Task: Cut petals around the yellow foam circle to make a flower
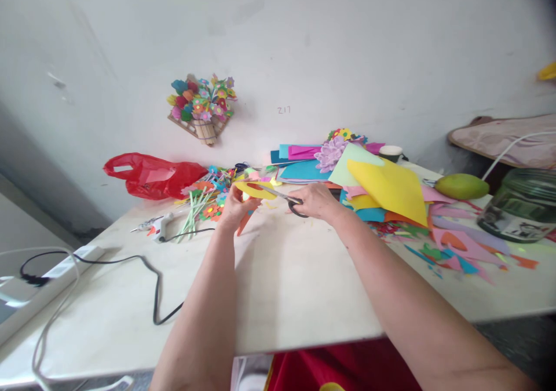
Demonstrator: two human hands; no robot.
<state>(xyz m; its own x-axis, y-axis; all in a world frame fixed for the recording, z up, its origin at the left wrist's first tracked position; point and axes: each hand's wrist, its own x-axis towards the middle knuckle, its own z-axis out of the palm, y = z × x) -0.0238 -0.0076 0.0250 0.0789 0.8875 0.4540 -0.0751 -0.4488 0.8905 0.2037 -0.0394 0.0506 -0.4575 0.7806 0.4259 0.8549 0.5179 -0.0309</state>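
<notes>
1. The desk (282, 287) is pale and wide. Its near middle is bare, which seems to give the hands room to work, and the supplies sit along the far edge and to the right.
2. A stack of coloured sheets (304, 168) fans out at the back right with a large yellow sheet (391, 188) on top, within reach of the right arm. Cut scraps (460, 246) lie loose beside it.
3. A red plastic bag (152, 176) lies slumped at the far left, against the wall and well apart from the hands.
4. A glass jar (516, 211) stands at the right edge, with a green fruit (461, 186) just behind it.
5. The right hand (317, 201) is curled closed through the handles of the scissors.
6. The left hand (237, 205) pinches the yellow piece by its lower edge, probably to hold it up and taut for the blades.
7. A glue gun (158, 227) rests to the left, with its cable (147, 263) trailing towards the near edge.
8. The scissors (282, 196) point left, with the blades against the yellow piece.
9. The yellow piece (256, 191) is a curved cut-out. It sits just above the desk between the two hands, touching the left fingers and the blades.
</notes>
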